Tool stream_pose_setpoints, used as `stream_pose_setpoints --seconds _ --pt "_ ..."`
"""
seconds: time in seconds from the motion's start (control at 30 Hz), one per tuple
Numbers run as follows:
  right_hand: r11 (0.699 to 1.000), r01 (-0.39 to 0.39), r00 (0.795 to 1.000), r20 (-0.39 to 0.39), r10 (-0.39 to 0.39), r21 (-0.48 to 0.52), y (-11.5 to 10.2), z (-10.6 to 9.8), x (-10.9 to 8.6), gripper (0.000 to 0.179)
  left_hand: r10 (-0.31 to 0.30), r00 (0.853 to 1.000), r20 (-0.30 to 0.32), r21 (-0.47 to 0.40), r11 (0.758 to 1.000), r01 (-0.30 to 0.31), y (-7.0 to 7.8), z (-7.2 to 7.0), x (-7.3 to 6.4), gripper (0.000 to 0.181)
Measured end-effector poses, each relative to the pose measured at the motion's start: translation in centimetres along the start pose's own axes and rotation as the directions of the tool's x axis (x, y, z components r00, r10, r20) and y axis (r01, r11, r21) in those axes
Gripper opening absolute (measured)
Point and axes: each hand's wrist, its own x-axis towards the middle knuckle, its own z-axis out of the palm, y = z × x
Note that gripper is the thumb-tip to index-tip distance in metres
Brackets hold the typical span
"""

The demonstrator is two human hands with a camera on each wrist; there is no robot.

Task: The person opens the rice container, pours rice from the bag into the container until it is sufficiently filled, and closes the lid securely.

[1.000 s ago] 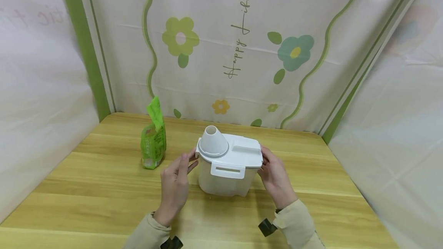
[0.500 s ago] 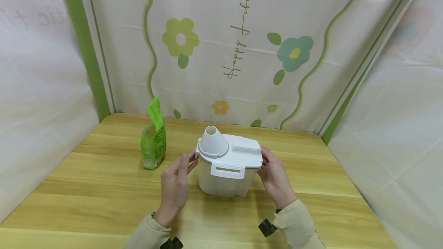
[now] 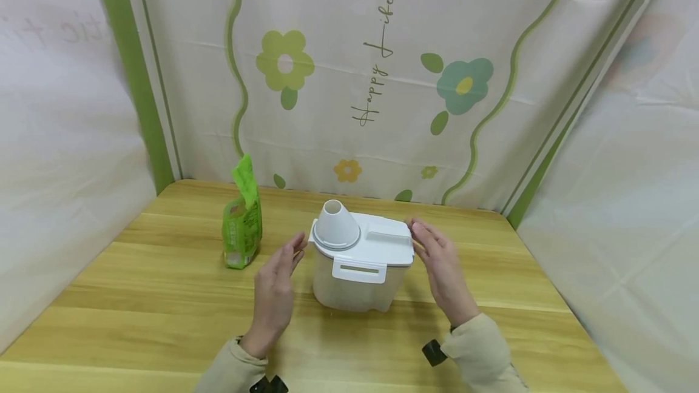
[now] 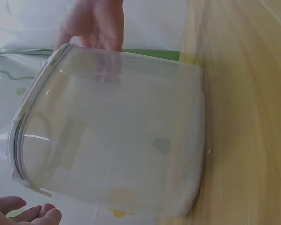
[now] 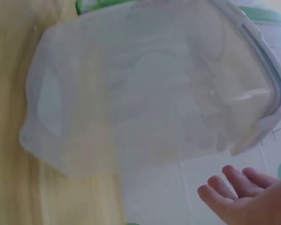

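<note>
A translucent storage container (image 3: 352, 290) stands upright on the wooden table, its white lid (image 3: 388, 250) on. On the lid's left part sits a white cone-shaped cap (image 3: 336, 227); a white side latch (image 3: 359, 270) faces the person. The left hand (image 3: 274, 293) is just left of the container, fingers relaxed, with a small gap. On the other side, the right hand (image 3: 443, 272) is beside the lid's right end with loosely extended fingers; the right wrist view shows its fingertips (image 5: 228, 169) apart from the wall. A pale layer shows at the container's bottom (image 4: 189, 187).
A green plastic bag (image 3: 242, 229) with a twisted top stands upright on the left of the table (image 3: 164, 296). Behind is a flower-printed curtain (image 3: 327, 132), with white sheets at both sides. One tiny white speck (image 4: 209, 151) lies by the container's base.
Both hands have let go of the container's ends and drawn slightly outward, the right one more and a bit upward. The container and green bag have stayed put.
</note>
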Motion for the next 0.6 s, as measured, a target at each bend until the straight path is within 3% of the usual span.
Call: stream_pose_setpoints --seconds 0.17,0.33,0.47,0.6 --pt "0.959 0.202 0.978 0.088 -0.188 -0.198 -1.1 -0.4 0.0 0.055 -0.064 0.997 0.039 -0.050 0.997 0.066 0.0 -0.2 0.3 0.050" --pt "0.870 0.384 0.919 0.223 -0.326 -0.310 -1.7 -0.3 -0.1 0.059 -0.115 0.986 0.119 -0.033 0.992 0.119 -0.3 -0.2 0.3 0.053" --pt "0.820 0.411 0.908 0.260 -0.329 -0.398 -2.0 0.2 -0.2 0.054 -0.125 0.980 0.153 0.005 0.992 0.125 -0.6 -0.1 0.2 0.054" --pt "0.793 0.411 0.909 0.270 -0.318 -0.449 -2.8 1.1 -0.8 0.044 -0.138 0.980 0.143 -0.008 0.990 0.140 -0.8 0.0 0.1 0.055"
